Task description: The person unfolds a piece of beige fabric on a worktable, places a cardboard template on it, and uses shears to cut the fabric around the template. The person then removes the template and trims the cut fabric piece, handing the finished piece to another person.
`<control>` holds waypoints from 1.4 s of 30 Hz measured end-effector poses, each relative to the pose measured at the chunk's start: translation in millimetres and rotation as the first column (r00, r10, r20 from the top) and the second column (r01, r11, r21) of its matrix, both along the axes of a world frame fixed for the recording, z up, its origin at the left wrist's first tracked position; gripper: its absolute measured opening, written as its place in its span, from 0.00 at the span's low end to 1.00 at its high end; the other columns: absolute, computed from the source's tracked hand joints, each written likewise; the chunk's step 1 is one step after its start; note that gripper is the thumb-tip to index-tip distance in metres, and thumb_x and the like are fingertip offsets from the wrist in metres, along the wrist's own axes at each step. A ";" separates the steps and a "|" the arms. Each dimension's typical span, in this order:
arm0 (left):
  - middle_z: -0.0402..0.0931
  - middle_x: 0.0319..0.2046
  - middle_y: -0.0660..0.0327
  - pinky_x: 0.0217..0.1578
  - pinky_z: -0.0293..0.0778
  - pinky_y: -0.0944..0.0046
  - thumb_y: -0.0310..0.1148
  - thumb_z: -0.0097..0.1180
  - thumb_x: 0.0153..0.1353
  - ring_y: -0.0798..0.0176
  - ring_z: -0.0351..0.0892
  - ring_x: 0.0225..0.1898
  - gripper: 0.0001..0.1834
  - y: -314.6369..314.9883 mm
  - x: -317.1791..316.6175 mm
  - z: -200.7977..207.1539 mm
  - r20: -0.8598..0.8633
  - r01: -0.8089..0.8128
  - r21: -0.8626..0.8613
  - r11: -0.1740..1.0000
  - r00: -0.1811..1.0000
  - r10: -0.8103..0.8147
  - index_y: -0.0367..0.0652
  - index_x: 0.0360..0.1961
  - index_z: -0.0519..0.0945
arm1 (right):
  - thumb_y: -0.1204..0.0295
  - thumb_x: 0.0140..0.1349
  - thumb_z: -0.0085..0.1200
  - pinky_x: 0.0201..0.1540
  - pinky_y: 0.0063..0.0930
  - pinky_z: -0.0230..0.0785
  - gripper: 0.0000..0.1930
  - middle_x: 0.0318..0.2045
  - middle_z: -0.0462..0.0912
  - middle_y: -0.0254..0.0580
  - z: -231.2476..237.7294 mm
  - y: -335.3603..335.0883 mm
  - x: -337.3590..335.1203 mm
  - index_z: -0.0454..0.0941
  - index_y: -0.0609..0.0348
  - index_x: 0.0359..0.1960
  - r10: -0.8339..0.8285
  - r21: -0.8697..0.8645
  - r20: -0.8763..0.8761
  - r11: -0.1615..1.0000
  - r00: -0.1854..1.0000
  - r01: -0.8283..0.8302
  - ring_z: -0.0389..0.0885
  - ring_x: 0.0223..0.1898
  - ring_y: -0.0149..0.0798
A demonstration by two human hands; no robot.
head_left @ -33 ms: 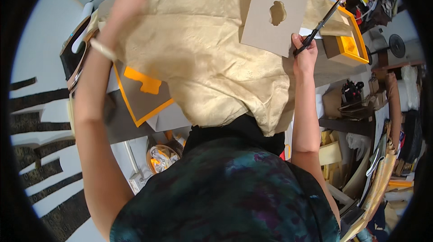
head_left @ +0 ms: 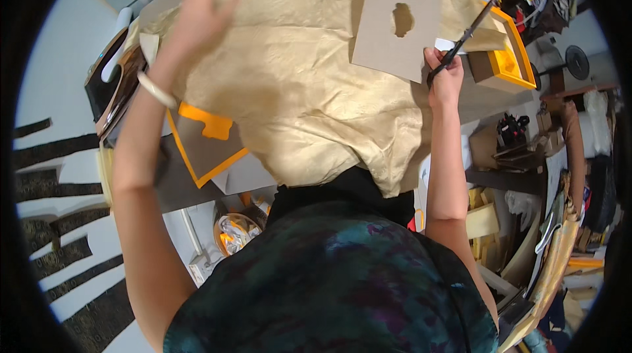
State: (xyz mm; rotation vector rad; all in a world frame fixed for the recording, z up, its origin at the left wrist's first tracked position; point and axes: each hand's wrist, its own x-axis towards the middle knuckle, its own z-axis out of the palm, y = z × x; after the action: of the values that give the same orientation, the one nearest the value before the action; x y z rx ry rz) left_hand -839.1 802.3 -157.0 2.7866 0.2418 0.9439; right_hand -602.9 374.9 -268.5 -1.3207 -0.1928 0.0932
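Note:
A wide sheet of shiny cream-gold fabric (head_left: 296, 43) covers the table in front of me and hangs in folds at my waist. My left hand (head_left: 205, 14), blurred by motion, is over its far left part; the fingers look apart and nothing shows in them. My right hand (head_left: 447, 81) is closed round black-handled scissors (head_left: 463, 40), their blades pointing away to the far right. Its thumb and fingertips also meet the right edge of a stiff grey-beige board (head_left: 378, 30) with a scalloped cut-out, which casts a shadow on the fabric.
An orange-rimmed box (head_left: 492, 70) stands at the right. On the left, an orange-edged grey panel (head_left: 204, 152) lies partly under the fabric. Below the table is a round bin (head_left: 237, 231) with scraps. Dark patterned strips (head_left: 56, 191) lie far left; crowded shelves (head_left: 520, 155) are at right.
My left hand has moved a little nearer and to the right. The fabric's left edge has shifted, showing a pale corner. The board and scissors have tilted slightly.

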 end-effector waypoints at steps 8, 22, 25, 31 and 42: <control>0.76 0.62 0.50 0.64 0.67 0.49 0.51 0.69 0.61 0.46 0.71 0.65 0.37 -59.4 -13.3 -92.3 -0.339 0.015 0.054 0.998 0.941 0.004 0.37 0.63 0.77 | 0.68 0.53 0.78 0.41 0.32 0.75 0.24 0.32 0.85 0.40 5.3 -2.8 -13.7 0.72 0.62 0.41 0.066 -0.668 0.188 0.740 0.980 0.078 0.83 0.35 0.35; 0.78 0.35 0.51 0.44 0.70 0.47 0.27 0.60 0.64 0.43 0.77 0.42 0.05 -52.3 5.0 -108.7 -0.120 -0.063 -0.151 0.987 0.992 0.045 0.39 0.35 0.77 | 0.81 0.56 0.74 0.43 0.22 0.75 0.18 0.34 0.83 0.34 22.4 -4.8 8.5 0.74 0.61 0.40 -0.079 -0.328 0.098 0.939 0.992 0.107 0.80 0.35 0.27; 0.77 0.34 0.50 0.43 0.69 0.45 0.27 0.56 0.67 0.42 0.77 0.42 0.04 -40.7 18.0 -67.1 0.073 -0.055 -0.066 0.996 0.996 0.060 0.39 0.35 0.77 | 0.83 0.59 0.68 0.44 0.23 0.75 0.12 0.31 0.84 0.34 60.9 -1.6 45.2 0.75 0.60 0.34 -0.052 -0.301 0.175 0.948 0.983 0.104 0.83 0.36 0.28; 0.78 0.35 0.46 0.44 0.72 0.44 0.30 0.58 0.67 0.37 0.77 0.42 0.07 3.1 101.4 12.2 0.261 -0.063 0.081 0.995 0.965 0.040 0.36 0.37 0.76 | 0.78 0.58 0.70 0.38 0.28 0.74 0.12 0.31 0.83 0.37 169.7 53.3 160.9 0.77 0.60 0.38 -0.038 -0.375 0.483 0.894 0.875 0.246 0.80 0.31 0.34; 0.78 0.31 0.53 0.43 0.74 0.50 0.33 0.62 0.66 0.46 0.80 0.38 0.09 -3.6 139.7 -43.3 0.465 -0.137 0.137 0.981 0.883 0.059 0.38 0.36 0.79 | 0.80 0.64 0.64 0.43 0.27 0.75 0.15 0.38 0.82 0.36 90.0 94.0 259.9 0.73 0.57 0.49 -0.119 -0.154 0.672 0.943 0.731 0.295 0.81 0.39 0.30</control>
State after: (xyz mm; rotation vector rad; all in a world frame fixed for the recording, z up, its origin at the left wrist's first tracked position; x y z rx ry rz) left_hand -699.4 798.7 -200.4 2.6026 0.2412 1.6827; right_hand -343.0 468.9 -178.5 -1.5827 -0.6490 -0.5774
